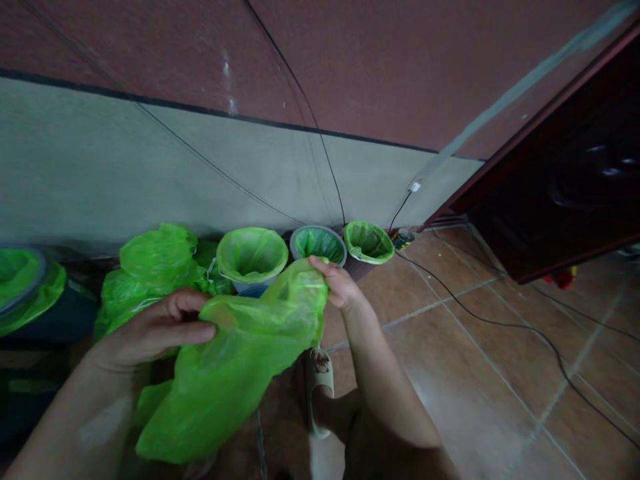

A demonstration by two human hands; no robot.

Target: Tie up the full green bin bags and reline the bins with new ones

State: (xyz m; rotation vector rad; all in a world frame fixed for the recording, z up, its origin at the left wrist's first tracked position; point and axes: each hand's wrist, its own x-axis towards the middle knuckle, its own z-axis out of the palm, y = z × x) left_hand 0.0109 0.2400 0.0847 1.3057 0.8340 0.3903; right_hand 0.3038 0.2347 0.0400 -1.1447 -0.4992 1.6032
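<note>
A thin bright green plastic bag point(220, 380) is stretched between my two hands in front of me. My left hand point(167, 323) pinches its upper left edge between thumb and fingers. At the bag's upper right end, my right hand point(337, 281) grips the bunched plastic. Just beyond the bag stand a bin lined in light green point(251, 257), a bin with a grey rim point(319, 245) and green liner, and a smaller lined bin point(369, 243). Tied, filled green bags point(155, 267) lie against the wall behind my left hand.
A dark bin with a green liner point(75, 310) stands at far left. Black cables point(493, 323) trail over the tiled floor point(450, 387) and up the wall. A dark door point(560, 180) stands at right. A can point(403, 239) lies by the wall. My slippered foot point(320, 393) is below.
</note>
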